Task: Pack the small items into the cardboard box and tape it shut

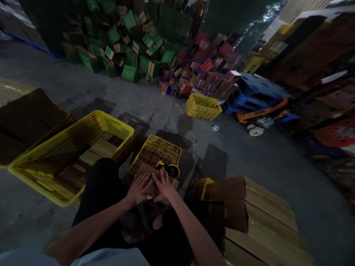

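Observation:
Both of my hands lie flat, fingers spread, on a brown cardboard piece (144, 173) that rests on an upturned yellow plastic crate (156, 151) in front of me. My left hand (139, 191) presses its near left part. My right hand (164, 187) presses its near right part, the two hands almost touching. A black and yellow tape dispenser (169, 169) sits on the crate just beyond my right fingers.
A large yellow crate (41, 170) holding flat cardboard stands at left. A stack of flattened brown cartons (263, 218) lies at right. Another yellow crate (203, 107), a blue pallet (257, 88) and a heap of green and red boxes (144, 51) are farther back.

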A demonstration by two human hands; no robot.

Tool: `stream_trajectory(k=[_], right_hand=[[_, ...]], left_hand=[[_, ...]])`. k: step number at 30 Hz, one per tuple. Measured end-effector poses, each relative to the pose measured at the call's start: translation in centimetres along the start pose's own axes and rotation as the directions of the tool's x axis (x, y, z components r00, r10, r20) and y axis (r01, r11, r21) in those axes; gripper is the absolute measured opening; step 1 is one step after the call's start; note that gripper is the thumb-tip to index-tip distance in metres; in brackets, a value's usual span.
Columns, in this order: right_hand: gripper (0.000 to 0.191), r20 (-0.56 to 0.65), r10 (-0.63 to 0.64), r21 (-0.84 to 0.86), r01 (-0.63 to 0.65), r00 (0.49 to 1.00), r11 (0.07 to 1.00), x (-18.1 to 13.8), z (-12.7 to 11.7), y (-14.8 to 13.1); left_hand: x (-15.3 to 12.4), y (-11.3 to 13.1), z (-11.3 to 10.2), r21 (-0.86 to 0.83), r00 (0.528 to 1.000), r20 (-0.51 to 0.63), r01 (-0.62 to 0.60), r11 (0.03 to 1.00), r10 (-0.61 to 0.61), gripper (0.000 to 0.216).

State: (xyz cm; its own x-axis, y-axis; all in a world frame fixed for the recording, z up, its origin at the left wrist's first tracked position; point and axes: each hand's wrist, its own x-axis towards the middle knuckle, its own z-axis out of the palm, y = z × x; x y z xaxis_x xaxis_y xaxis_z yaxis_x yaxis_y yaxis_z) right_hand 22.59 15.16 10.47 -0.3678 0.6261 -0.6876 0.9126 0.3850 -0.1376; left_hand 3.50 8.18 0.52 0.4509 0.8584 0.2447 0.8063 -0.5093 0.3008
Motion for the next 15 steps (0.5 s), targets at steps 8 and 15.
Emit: stream_trajectory(k=[8, 15], right_hand=[[0.117, -0.311, -0.087, -0.050, 0.075, 0.946, 0.996, -3.9, 3.4, 1.7], [0.087, -0.443, 0.007, 0.020, 0.002, 0.896, 1.000, -7.1, 8.0, 1.5]], left_hand=[[-0.3, 0.3, -1.0, -0.010, 1.000, -0.007, -0.015, 1.000, 0.015, 0.089], [-0.6, 0.4, -0.7, -0.037, 1.000, -0.013, 0.018, 0.999, -0.019, 0.082]])
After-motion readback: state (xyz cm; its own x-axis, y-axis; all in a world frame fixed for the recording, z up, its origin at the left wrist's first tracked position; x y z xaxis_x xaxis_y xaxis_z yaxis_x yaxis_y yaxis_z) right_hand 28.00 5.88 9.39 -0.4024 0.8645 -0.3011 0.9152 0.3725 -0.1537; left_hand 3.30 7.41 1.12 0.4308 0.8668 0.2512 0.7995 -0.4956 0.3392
